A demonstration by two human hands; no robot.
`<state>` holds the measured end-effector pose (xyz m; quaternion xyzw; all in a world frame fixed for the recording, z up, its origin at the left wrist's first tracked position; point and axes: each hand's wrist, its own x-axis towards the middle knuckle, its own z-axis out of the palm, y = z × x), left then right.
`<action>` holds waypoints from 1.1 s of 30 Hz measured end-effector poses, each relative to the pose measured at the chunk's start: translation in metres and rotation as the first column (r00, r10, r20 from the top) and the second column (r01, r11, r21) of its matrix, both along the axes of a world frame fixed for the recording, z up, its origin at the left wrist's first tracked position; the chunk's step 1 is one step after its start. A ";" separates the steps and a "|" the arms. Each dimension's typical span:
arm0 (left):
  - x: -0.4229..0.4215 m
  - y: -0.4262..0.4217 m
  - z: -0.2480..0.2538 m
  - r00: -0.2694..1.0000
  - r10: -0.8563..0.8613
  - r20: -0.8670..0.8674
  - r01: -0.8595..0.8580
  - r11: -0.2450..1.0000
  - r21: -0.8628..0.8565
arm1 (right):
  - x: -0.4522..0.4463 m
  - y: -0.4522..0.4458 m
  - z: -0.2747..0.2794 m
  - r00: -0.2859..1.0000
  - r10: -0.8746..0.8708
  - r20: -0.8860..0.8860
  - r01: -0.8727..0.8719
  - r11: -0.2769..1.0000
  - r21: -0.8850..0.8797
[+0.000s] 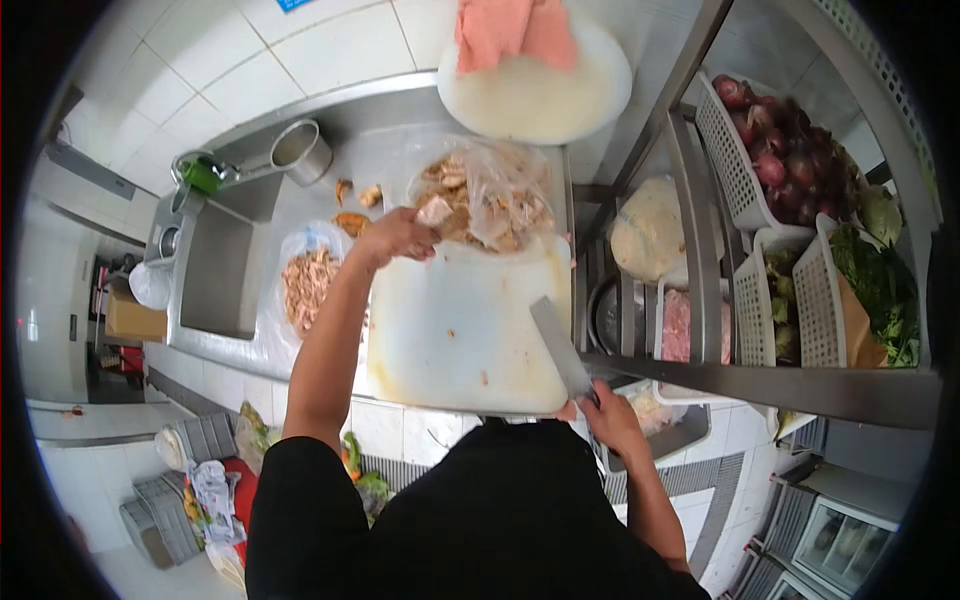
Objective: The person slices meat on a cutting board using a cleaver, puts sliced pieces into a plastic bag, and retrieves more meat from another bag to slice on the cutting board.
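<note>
My left hand (397, 238) is closed around a pale piece of meat (434, 211), above the far left corner of a white cutting board (455, 320). Just beyond the board lies a clear plastic bag (490, 200) full of cooked-looking meat pieces. Gripped by its handle, a cleaver (561, 345) is in my right hand (611, 417) at the board's near right corner, its wide blade over the board. A few small scraps dot the board. Left of it, a plastic bag (308, 285) holds a heap of cut meat strips.
Some browned pieces (350, 222) lie on the steel counter near a metal pot (301, 152). A sink (232, 262) is at the left. Behind the bag leans a round white board (535, 90) with a pink cloth (515, 35). Shelves at right hold red onions (785, 160) and greens (875, 290).
</note>
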<state>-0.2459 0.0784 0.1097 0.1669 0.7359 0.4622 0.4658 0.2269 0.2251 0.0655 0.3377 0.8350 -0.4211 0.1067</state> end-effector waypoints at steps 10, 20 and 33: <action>0.159 -0.058 -0.090 0.912 -0.183 -0.368 0.038 0.929 -0.369 | -0.017 0.012 0.002 0.998 0.024 0.059 -0.018 0.996 -0.086; 0.253 -0.064 -0.107 0.303 -0.058 -0.951 0.046 0.998 -0.046 | -0.021 0.006 0.007 0.999 0.034 0.031 -0.033 0.998 -0.055; 0.178 -0.062 -0.091 0.091 0.166 -0.982 -0.377 0.918 0.121 | -0.019 0.013 -0.013 0.999 0.037 0.029 -0.036 0.999 -0.024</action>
